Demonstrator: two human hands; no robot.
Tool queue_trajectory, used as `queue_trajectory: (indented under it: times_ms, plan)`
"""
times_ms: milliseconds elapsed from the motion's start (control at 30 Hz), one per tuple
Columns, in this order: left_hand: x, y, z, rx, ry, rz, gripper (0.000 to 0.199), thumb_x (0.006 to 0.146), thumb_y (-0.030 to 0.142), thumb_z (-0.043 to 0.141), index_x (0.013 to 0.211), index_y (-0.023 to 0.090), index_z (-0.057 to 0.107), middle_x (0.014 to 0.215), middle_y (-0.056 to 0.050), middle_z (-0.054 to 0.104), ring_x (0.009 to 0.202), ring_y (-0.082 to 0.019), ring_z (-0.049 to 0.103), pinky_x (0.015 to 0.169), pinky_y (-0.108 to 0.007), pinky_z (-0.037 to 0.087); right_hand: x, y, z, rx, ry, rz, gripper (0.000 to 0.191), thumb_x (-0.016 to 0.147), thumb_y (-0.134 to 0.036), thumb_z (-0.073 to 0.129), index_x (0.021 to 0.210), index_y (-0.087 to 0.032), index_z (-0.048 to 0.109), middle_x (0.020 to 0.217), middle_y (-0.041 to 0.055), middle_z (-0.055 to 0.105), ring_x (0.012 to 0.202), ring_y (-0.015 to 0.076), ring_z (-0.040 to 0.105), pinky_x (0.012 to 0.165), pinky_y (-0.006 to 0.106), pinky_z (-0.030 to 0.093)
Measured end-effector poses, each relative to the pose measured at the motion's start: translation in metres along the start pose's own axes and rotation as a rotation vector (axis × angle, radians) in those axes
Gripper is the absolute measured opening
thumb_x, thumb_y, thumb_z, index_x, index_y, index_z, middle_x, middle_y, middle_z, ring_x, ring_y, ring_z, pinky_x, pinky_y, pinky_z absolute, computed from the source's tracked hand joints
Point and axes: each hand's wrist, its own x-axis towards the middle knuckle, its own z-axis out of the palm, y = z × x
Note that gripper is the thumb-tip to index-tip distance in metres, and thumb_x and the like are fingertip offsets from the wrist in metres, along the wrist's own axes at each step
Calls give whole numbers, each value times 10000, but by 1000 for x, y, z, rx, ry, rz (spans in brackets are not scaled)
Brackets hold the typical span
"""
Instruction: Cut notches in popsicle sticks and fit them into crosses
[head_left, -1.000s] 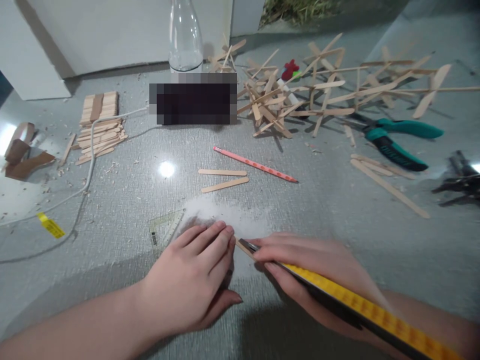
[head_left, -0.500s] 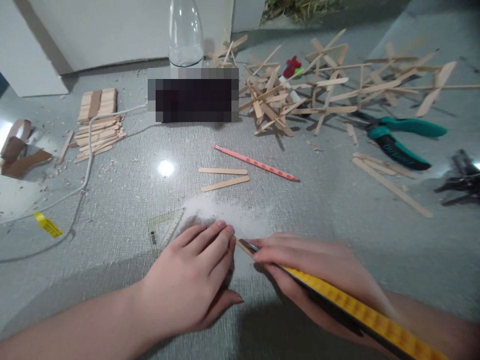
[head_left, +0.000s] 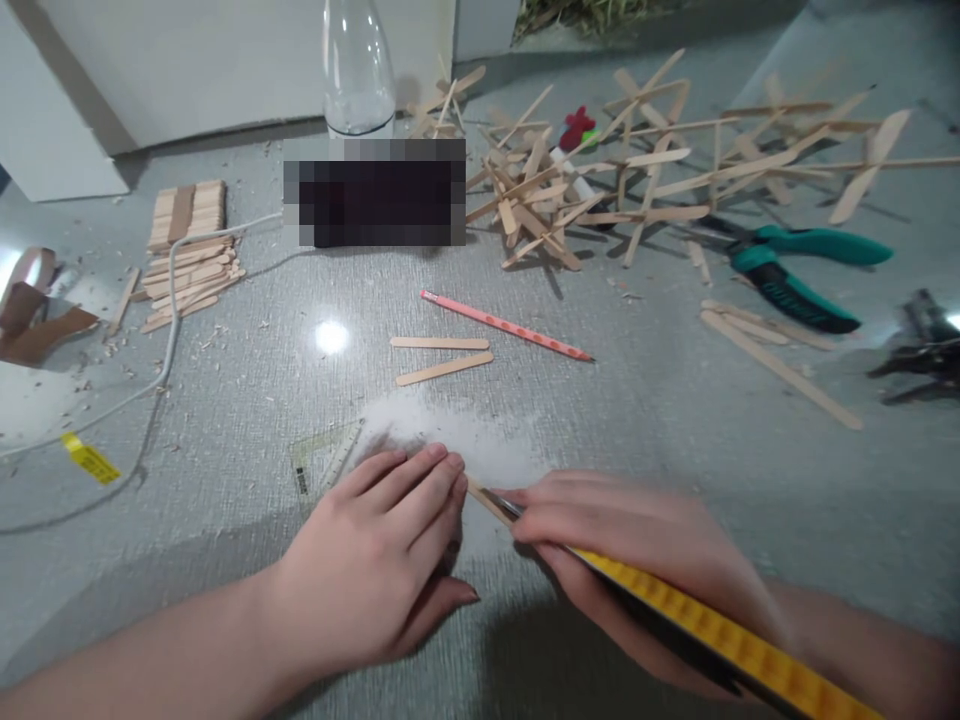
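Observation:
My left hand (head_left: 382,550) presses palm down on the tabletop, fingers together over one end of a wooden craft stick (head_left: 491,508). The stick's visible part slants down to the right, out from under the fingertips. In my right hand (head_left: 622,540), closed round it, is a yellow and black utility knife (head_left: 720,620). Its metal blade tip lies against the stick, close to my left fingertips. A patch of white powder (head_left: 487,430) spreads on the table beyond my hands. A clear set square (head_left: 322,455) lies partly under my left hand.
Two craft sticks (head_left: 442,344) and a pink pencil (head_left: 510,326) lie ahead. Joined stick pieces (head_left: 540,200) pile up at the back right, near green-handled pliers (head_left: 795,275). Bundled sticks (head_left: 187,215), a white cable (head_left: 174,290) and a clear bottle (head_left: 358,75) stand farther left.
The whole scene has shifted slightly left as the camera moved. The knife tip has slid a little down and right along the stick. My left hand keeps its place on the stick.

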Motion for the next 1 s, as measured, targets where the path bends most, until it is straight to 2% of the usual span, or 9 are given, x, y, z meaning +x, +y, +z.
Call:
queue_trajectory:
  times_ms: [167, 233, 300, 467, 667, 1000]
  plan:
    - [1, -2, 0, -21, 96, -9, 342, 1041, 304, 566, 1211, 42, 705, 1278, -144, 766, 1187, -299, 736, 976, -441, 613, -2, 0, -5, 11, 111, 4, 324, 878, -36, 541, 1061, -285, 640, 912, 13, 811, 791, 165, 803, 746, 258, 646]
    - [1, -4, 0, -27, 128, -25, 236, 1031, 195, 566, 1163, 75, 720, 1215, -112, 788, 1132, -266, 749, 937, -410, 603, -2, 0, -7, 11, 118, 13, 332, 874, -39, 546, 1074, -282, 653, 946, 17, 821, 825, 168, 812, 765, 252, 651]
    - [-1, -6, -1, -48, 151, -49, 218, 1027, 120, 525, 1102, 110, 729, 1131, -79, 799, 1038, -236, 756, 868, -387, 584, -2, 0, -7, 4, 108, 22, 331, 871, -49, 558, 1081, -284, 660, 972, 26, 826, 834, 178, 817, 770, 259, 656]
    - [-2, -9, -1, -131, 182, -133, 202, 1030, 119, 500, 1008, 160, 696, 999, -30, 785, 838, -178, 706, 732, -346, 516, -1, -2, -6, 26, 97, 43, 323, 879, -49, 571, 1074, -290, 663, 971, 20, 826, 824, 168, 811, 751, 242, 650]
    - [-5, -10, 2, -201, 159, -191, 203, 947, 0, 542, 1017, 157, 650, 996, -16, 774, 866, -168, 694, 746, -334, 520, -1, 0, -5, 11, 67, 52, 299, 900, -64, 572, 1087, -282, 656, 974, 35, 825, 838, 171, 812, 750, 250, 653]
    - [-4, -10, 0, -250, 166, -189, 182, 958, -5, 558, 1009, 148, 642, 979, -29, 769, 861, -165, 686, 756, -318, 545, -3, 1, -6, 36, 53, 46, 296, 908, -49, 559, 1078, -277, 641, 948, 34, 821, 826, 161, 809, 735, 242, 647]
